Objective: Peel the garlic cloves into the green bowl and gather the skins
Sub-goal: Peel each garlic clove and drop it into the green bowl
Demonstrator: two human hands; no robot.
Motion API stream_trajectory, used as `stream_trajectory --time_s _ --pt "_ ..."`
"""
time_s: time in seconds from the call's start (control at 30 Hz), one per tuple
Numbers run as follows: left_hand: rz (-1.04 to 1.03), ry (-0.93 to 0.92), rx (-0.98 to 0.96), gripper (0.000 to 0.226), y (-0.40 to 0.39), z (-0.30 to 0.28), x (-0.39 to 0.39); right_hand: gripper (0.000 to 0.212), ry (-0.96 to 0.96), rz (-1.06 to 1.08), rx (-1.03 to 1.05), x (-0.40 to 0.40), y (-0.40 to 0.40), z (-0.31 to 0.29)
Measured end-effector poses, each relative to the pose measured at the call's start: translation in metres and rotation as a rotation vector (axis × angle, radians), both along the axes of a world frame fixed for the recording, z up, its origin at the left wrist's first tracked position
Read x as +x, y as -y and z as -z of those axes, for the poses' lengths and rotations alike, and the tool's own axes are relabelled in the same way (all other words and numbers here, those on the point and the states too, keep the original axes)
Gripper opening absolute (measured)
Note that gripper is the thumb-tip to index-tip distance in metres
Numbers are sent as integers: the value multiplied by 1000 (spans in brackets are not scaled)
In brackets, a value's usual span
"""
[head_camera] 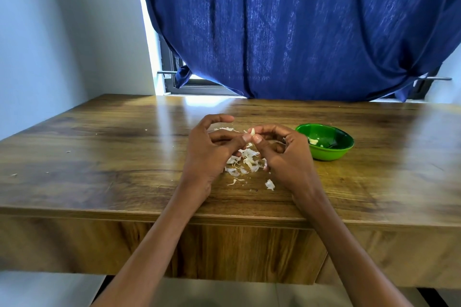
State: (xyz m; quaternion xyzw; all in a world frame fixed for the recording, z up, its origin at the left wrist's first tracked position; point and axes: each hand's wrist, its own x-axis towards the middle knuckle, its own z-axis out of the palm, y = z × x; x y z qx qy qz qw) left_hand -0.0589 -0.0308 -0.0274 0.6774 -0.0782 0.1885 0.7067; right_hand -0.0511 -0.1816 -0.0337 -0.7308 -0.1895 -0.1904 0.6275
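A small pale garlic clove [252, 131] is held above the table between my two hands. My left hand [212, 152] pinches it from the left with thumb and finger, and my right hand [282, 154] pinches it from the right. Below them a loose heap of white garlic skins [245, 161] lies on the wood. The green bowl [329, 152] stands just right of my right hand, with a peeled clove [313, 141] lying inside.
The wooden table [99, 157] runs wide to both sides, with a few skin flecks [13, 174] at the far left and one larger skin [270, 184] near the front edge. A blue curtain [299, 32] hangs behind the table's far edge.
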Motion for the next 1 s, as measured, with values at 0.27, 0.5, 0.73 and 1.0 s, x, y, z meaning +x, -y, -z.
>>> stream_trajectory --time_s 0.27,0.5,0.73,1.0 --pt "41 -64 -112 45 -1 -3 -1 14 -9 -12 17 -2 0 -1" --pt "44 -63 -71 37 1 -4 -1 11 37 61 -86 6 0 5" --pt "28 -61 -73 36 1 -2 0 13 39 95 -125 10 1 8" --pt "-65 66 104 28 3 2 1 13 34 104 -112 7 1 7"
